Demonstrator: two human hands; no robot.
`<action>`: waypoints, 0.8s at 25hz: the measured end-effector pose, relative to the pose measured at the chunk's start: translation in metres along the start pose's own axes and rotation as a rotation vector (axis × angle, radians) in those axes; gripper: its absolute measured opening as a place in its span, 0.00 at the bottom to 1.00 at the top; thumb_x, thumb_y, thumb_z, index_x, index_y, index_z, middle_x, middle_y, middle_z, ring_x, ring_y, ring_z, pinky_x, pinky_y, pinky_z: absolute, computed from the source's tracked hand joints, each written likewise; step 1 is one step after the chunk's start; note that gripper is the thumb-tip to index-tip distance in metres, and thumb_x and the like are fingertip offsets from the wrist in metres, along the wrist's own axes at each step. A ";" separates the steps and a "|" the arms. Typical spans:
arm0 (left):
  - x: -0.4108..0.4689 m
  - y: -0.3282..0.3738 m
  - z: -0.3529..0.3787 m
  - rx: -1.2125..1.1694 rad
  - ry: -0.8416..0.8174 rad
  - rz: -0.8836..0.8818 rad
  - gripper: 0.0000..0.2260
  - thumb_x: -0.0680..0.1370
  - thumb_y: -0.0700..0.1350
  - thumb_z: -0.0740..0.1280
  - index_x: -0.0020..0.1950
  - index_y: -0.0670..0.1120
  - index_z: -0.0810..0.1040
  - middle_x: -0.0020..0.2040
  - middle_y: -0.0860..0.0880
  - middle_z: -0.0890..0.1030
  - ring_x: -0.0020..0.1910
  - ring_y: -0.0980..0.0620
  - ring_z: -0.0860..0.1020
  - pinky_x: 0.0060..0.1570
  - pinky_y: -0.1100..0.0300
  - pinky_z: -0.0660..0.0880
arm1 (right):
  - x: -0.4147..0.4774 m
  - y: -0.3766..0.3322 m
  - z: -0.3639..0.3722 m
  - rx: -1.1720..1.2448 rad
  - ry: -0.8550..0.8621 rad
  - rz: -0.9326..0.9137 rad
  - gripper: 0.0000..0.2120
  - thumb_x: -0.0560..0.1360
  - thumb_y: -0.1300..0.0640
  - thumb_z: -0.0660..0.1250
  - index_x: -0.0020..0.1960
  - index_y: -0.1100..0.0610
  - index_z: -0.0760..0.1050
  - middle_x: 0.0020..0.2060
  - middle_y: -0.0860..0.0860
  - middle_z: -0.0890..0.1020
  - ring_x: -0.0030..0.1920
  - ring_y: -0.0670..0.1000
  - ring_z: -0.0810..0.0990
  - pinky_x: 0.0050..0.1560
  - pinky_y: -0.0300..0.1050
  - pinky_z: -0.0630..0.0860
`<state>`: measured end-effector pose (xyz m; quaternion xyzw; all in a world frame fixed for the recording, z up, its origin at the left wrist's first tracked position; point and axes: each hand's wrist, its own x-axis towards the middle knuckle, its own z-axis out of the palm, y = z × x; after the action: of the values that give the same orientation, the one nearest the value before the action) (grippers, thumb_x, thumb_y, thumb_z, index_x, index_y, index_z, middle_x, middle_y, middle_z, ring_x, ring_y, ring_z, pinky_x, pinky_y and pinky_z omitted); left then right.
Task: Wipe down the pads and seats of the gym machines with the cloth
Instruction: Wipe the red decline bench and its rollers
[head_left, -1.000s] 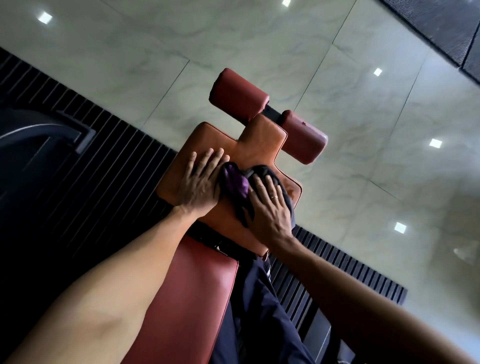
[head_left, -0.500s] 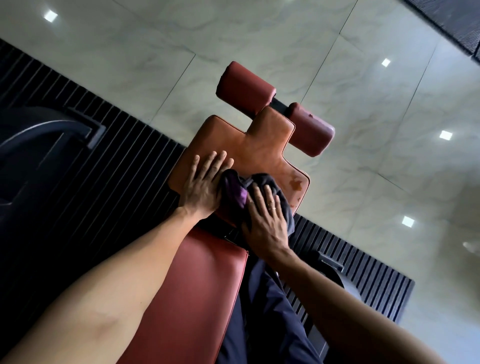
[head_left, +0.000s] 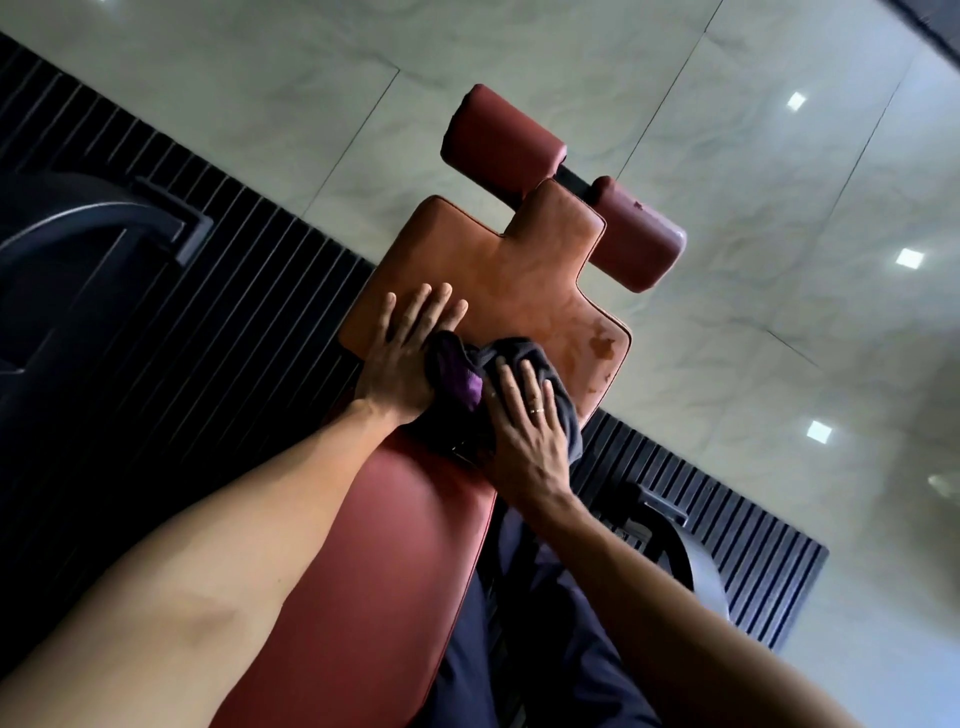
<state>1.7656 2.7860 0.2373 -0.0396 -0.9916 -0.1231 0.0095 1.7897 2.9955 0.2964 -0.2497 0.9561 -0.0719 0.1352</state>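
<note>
Right hand (head_left: 524, 436), fingers straight, pressing cloth (head_left: 519, 351) at seat's (head_left: 519, 270) near edge; left hand (head_left: 405, 358) flat on seat, touching cloth; seat's far half uncovered.

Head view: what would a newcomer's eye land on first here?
Probably the orange-brown seat pad at the centre, where the right hand presses a dark cloth with a purple patch while the left hand lies flat beside it. Next, the darker blotch near the pad's right edge, and the two dark red roller pads just beyond its far end.
</note>
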 end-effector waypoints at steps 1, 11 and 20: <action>0.000 0.000 0.001 0.007 0.022 0.002 0.29 0.83 0.57 0.56 0.82 0.49 0.55 0.82 0.45 0.54 0.81 0.44 0.53 0.77 0.37 0.50 | 0.006 0.012 -0.004 -0.001 0.018 0.056 0.36 0.75 0.43 0.63 0.79 0.55 0.63 0.79 0.56 0.63 0.80 0.61 0.56 0.80 0.60 0.52; 0.000 -0.004 0.005 0.023 0.032 0.027 0.26 0.84 0.54 0.51 0.82 0.47 0.56 0.82 0.44 0.55 0.81 0.43 0.53 0.77 0.37 0.49 | 0.010 -0.034 0.021 -0.019 0.005 0.153 0.39 0.76 0.44 0.67 0.80 0.61 0.59 0.81 0.60 0.57 0.81 0.63 0.46 0.80 0.63 0.43; 0.002 -0.004 0.005 0.045 0.014 0.022 0.27 0.85 0.57 0.53 0.82 0.48 0.56 0.82 0.45 0.56 0.81 0.44 0.54 0.76 0.36 0.52 | -0.008 -0.026 0.031 -0.035 0.102 0.283 0.35 0.76 0.58 0.54 0.82 0.59 0.51 0.81 0.58 0.56 0.81 0.63 0.49 0.80 0.64 0.45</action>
<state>1.7636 2.7834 0.2317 -0.0492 -0.9935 -0.1008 0.0190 1.8174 2.9752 0.2744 -0.1110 0.9885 -0.0484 0.0907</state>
